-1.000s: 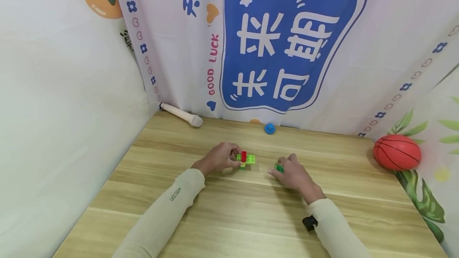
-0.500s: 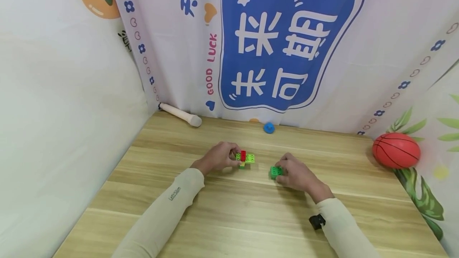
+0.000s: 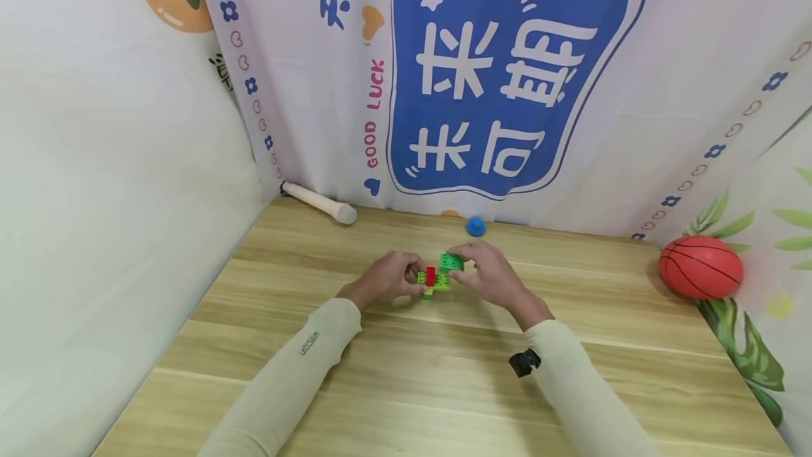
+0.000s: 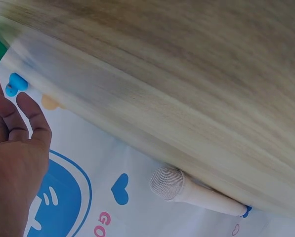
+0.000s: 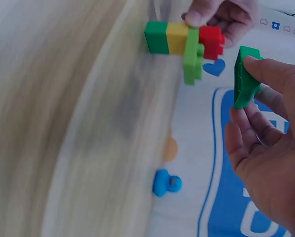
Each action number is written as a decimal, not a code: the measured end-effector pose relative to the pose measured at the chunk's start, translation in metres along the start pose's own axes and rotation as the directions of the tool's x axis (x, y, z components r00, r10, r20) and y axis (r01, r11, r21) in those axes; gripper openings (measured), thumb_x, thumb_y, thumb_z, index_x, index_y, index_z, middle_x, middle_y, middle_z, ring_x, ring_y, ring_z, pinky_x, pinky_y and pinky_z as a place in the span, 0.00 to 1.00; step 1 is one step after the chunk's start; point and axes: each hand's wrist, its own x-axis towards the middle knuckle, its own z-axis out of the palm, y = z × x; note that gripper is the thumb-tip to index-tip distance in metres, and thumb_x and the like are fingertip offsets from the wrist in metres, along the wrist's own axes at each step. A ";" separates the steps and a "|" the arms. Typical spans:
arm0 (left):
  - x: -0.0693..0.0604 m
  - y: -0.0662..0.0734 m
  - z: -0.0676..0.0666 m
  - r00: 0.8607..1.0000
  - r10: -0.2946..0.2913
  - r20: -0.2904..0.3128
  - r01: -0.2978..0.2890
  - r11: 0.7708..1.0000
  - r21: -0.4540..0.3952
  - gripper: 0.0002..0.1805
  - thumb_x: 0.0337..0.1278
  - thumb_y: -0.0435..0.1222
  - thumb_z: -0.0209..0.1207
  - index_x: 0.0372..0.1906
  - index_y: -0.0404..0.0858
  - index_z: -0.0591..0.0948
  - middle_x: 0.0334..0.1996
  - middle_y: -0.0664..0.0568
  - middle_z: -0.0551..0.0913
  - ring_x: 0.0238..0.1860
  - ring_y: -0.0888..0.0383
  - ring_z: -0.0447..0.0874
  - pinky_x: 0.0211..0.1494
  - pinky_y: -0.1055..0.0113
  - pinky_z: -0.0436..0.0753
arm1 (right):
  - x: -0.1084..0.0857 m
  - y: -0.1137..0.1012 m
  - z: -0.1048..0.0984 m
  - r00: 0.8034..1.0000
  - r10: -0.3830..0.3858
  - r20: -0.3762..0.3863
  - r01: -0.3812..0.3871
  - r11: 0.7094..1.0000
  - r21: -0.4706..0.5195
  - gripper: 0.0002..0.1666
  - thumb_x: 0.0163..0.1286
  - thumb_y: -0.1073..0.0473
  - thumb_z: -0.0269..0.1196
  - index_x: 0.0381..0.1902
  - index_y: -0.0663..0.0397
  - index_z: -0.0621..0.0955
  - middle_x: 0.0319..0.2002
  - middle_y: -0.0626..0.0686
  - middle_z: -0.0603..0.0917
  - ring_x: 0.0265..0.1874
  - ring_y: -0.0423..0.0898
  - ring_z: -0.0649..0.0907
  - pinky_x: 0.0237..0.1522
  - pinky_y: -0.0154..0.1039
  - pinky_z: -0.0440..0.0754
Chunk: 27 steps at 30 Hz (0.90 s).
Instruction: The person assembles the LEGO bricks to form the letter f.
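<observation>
My left hand (image 3: 387, 278) grips a small stack of toy building bricks upright on the table, left of centre in the head view. From the table up, a green brick (image 5: 156, 38), a yellow brick (image 5: 177, 38), a long lime brick (image 5: 190, 59) and a red brick (image 5: 211, 41) make up the stack. The lime brick juts out to the right. Pinched in my right hand (image 3: 496, 275) is a studded green brick (image 3: 452, 261), raised beside the red brick. A gap separates it from the stack in the right wrist view.
The wooden table (image 3: 406, 386) ends at a printed cloth wall (image 3: 304, 118). Along the back lie a white microphone (image 3: 320, 203) and a small blue toy (image 3: 476, 226). A red toy basketball (image 3: 700, 266) sits at the right edge.
My right hand has taken hold of the green brick and carried it left and up, close to the stack. The left hand stays in place on the stack.
</observation>
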 end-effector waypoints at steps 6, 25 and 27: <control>0.002 0.001 0.002 1.000 -0.006 0.004 0.006 1.000 -0.001 0.17 0.62 0.39 0.76 0.53 0.39 0.88 0.42 0.53 0.89 0.41 0.59 0.83 0.51 0.63 0.87 | 0.007 -0.002 0.013 1.000 0.021 0.006 -0.021 0.994 0.105 0.22 0.72 0.60 0.73 0.62 0.57 0.85 0.53 0.57 0.87 0.50 0.53 0.85 0.50 0.54 0.86; -0.001 -0.001 -0.001 0.999 0.035 -0.021 -0.034 0.999 0.032 0.17 0.62 0.40 0.76 0.51 0.37 0.88 0.41 0.52 0.89 0.40 0.59 0.83 0.47 0.64 0.85 | 0.014 -0.004 0.021 0.998 0.040 0.050 -0.045 0.993 0.113 0.20 0.68 0.61 0.76 0.57 0.54 0.89 0.50 0.55 0.89 0.48 0.51 0.86 0.49 0.47 0.88; 0.000 -0.002 -0.001 0.999 0.035 -0.016 -0.035 0.999 0.034 0.18 0.62 0.40 0.76 0.52 0.37 0.88 0.42 0.51 0.89 0.40 0.59 0.84 0.48 0.64 0.86 | 0.014 -0.004 0.022 0.998 0.049 0.047 -0.054 0.992 0.116 0.20 0.68 0.61 0.77 0.57 0.55 0.89 0.50 0.55 0.89 0.48 0.51 0.86 0.49 0.46 0.88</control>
